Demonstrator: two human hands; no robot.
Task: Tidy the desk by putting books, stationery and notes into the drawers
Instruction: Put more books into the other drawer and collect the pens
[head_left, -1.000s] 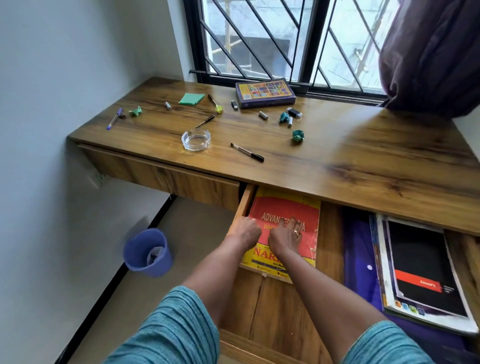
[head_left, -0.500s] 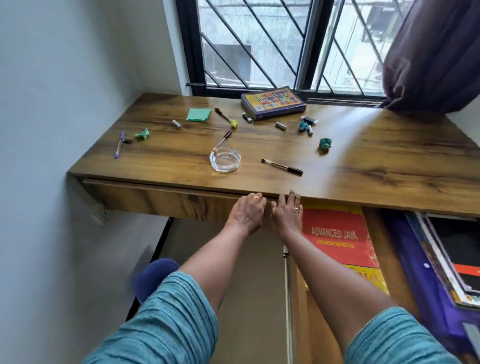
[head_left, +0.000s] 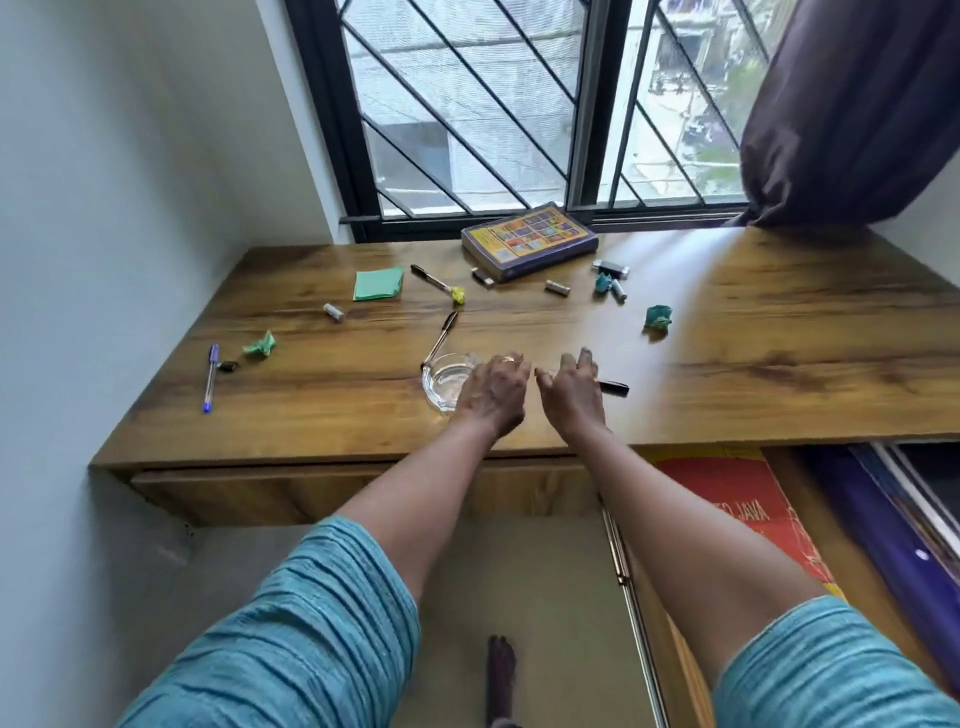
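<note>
Hands that were pressed on the red book (head_left: 727, 499) in the open drawer (head_left: 774, 467) a second ago have been lifted out and brought up over the counter (head_left: 727, 364). The book has been left lying flat in the drawer, so that item can be counted as stowed; further books are seen stacked in the drawer's right part.

The left hand (head_left: 493, 389) is held above the glass ashtray (head_left: 447, 382), fingers loosely spread and curled down, with nothing gripped. The right hand (head_left: 571, 389) is held just beside it, likewise open in its grip and empty, directly over a black pen (head_left: 613, 387) whose capped end shows past the fingers. Whether the pen is already touched cannot be told.

Much remains on the counter: a thick book (head_left: 530, 241) by the window, a green pad of notes (head_left: 378, 283), a blue pen (head_left: 210, 376) near the left edge, two more pens (head_left: 439, 340) behind the ashtray, several small cylinders and crumpled green scraps (head_left: 657, 318).

By this judgement the book stage has only been partly finished, and the stationery stage is being begun, the black pen being the likeliest next pick. The left drawer front (head_left: 311, 493) is seen closed.
</note>
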